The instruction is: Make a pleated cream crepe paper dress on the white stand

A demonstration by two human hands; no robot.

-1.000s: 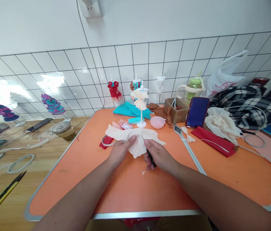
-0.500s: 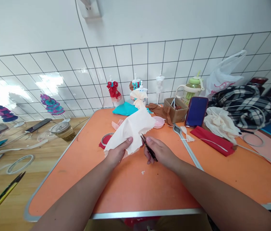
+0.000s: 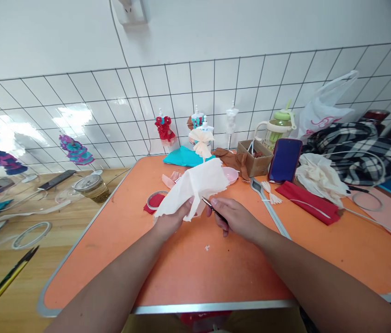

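Left hand [image 3: 172, 221] grasping a white sheet [image 3: 200, 180] by its near left edge, thumb on top; sheet held up over the orange table [image 3: 181, 277], centre, spread away from the wearer, with a narrow flap hanging at the near side. Right hand [image 3: 232, 216] closed round a slender dark tool [image 3: 219, 215], its point aimed left at the flap (contact or a hair short of it, cannot tell from this angle). Sheet's far right corner overlaps the view of a pink bowl [image 3: 232, 175]. Left of the sheet, a pale ring [image 3: 156, 192] on red cloth [image 3: 149, 209]. Beyond it, a dress form in cream ruffles [image 3: 202, 142], turquoise cloth [image 3: 183, 158] nearby. Right of these: brown cloth [image 3: 230, 158], open cardboard box [image 3: 259, 164], phone [image 3: 285, 159] propped up. Nearer on the right, a cream tassel-like bundle [image 3: 271, 195] beside a folded red piece [image 3: 308, 203]. Tiny white scrap [image 3: 207, 248] on the table, nearer the wearer than both hands.
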